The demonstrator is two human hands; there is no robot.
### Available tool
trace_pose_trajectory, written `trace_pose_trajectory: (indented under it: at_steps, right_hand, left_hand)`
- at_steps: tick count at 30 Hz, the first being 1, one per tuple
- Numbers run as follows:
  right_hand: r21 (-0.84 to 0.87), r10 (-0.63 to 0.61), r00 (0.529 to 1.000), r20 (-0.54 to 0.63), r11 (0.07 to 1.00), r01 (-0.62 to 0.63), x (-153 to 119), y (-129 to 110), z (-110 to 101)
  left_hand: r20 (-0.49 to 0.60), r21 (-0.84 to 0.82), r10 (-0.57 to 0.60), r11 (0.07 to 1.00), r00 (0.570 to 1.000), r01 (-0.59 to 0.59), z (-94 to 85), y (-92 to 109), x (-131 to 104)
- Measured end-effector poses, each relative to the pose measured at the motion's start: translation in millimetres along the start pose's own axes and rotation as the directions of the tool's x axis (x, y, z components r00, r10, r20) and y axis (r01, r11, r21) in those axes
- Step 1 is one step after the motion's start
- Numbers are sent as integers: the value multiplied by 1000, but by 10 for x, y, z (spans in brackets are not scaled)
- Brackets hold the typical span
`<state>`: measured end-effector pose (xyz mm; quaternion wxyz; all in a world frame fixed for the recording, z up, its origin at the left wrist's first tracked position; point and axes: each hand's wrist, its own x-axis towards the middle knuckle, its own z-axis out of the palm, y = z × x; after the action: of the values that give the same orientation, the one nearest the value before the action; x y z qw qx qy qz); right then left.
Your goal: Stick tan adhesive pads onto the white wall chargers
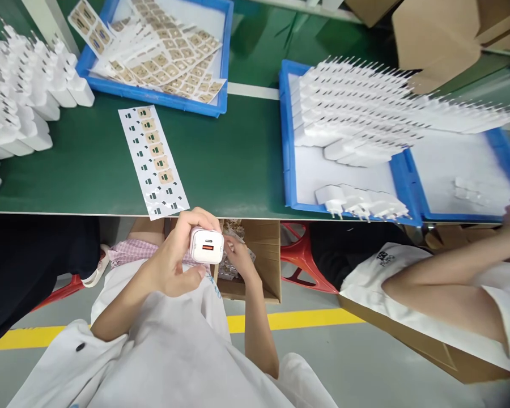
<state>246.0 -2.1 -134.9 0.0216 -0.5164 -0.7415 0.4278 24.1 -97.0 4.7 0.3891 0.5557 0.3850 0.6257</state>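
In front of my body my left hand point(176, 258) is closed around a white charger point(207, 255). Its port face points up at me, showing a small slot and an orange USB port. Lower down, beside the charger, my right hand point(241, 260) is over an open carton point(266, 260). Its fingers look curled, with their tips partly hidden behind the charger; whether anything is between them I cannot make out. Just beyond my left hand, a sticker sheet point(142, 161) lies on the green table point(255, 153), with tan labels left on part of it.
A blue tray point(153, 93) holds piled sticker sheets. White chargers point(29, 96) stand at the left; more stand in another blue tray point(287, 141). A co-worker's arm point(450, 277) reaches over a further tray point(463, 218) at right. A red stool point(304, 260) is below the table.
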Motion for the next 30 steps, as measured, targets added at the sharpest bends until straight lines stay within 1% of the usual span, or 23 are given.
trace_pose_trajectory:
  at_steps: [2,3,4,5,6,7,9,10,12,13,14,15,16,17,18,19,20,21,23,25,27,29,30]
  right_hand:
    - [139,-146,988,-47,979,151,-75,-221,-92]
    - [222,-249,964,-99,938,265,-130,-360,-126]
    - [305,-364,915,-174,864,401,-194,-510,-147]
    - [360,-462,847,-261,768,530,-261,-665,-152]
    - [377,-525,779,-342,683,626,-327,-813,-139]
    - [368,-549,726,-414,629,685,-387,-948,-112]
    - [317,-531,669,-520,607,729,-467,-1144,-34]
    - [285,-523,640,-563,605,744,-482,-1195,-3]
    - [198,-535,575,-619,601,774,-461,-1195,-15]
    - [149,-529,548,-648,618,772,-432,-1143,-81]
    - [107,-494,531,-689,655,748,-394,-1059,-198]
    - [76,-421,511,-749,712,698,-352,-946,-368]
    - [64,-314,479,-820,781,621,-309,-809,-590]
    - [75,-175,411,-895,848,525,-265,-653,-856]
    - [78,-58,295,-954,900,429,-222,-487,-1153]
    - [86,28,175,-984,939,333,-181,-320,-1467]
    - [89,57,115,-992,952,293,-141,-160,-1779]
    - [87,66,88,-994,960,268,-102,-15,-2073]
    - [79,62,88,-994,975,209,-27,212,-2562]
    - [65,46,130,-990,987,148,49,354,-2877]
    - [36,17,189,-982,995,95,128,424,-3030]
    - [-19,-34,237,-971,998,68,200,438,-3067]
    - [-57,-73,249,-966,996,70,228,426,-3057]
  left_hand:
    - [9,-1,20,1000,1000,-20,23,-40,-1]
    - [10,-2,20,1000,1000,-20,38,-60,-9]
    - [10,-3,13,1000,1000,-13,55,-79,-24]
    - [11,-3,-10,1000,1000,10,73,-96,-43]
    - [7,-1,-42,999,999,42,91,-111,-67]
    - [1,1,-75,997,997,75,107,-126,-93]
    - [-30,3,-130,992,991,130,134,-162,-136]
    - [-43,-3,-136,991,990,135,144,-184,-146]
    - [-63,-27,-168,986,984,167,166,-227,-134]
    - [-66,-35,-213,977,975,211,182,-244,-115]
    - [-58,-41,-265,964,963,263,201,-254,-91]
    - [-52,-44,-315,949,948,313,223,-258,-67]
    - [-58,-51,-352,936,934,349,245,-257,-45]
    - [-75,-62,-376,926,923,372,265,-253,-28]
    - [-103,-76,-391,920,915,384,280,-249,-16]
    - [-140,-89,-400,916,906,391,290,-245,-8]
    - [-178,-101,-408,913,895,396,291,-244,-3]
    - [-213,-108,-419,908,883,405,286,-245,1]
    - [-265,-110,-432,902,862,418,260,-252,11]
    - [-319,-107,-427,903,846,416,222,-257,22]
    - [-352,-102,-414,908,839,406,179,-257,29]
    - [-355,-94,-406,912,842,400,131,-252,26]
    - [-346,-86,-403,913,847,399,105,-250,21]
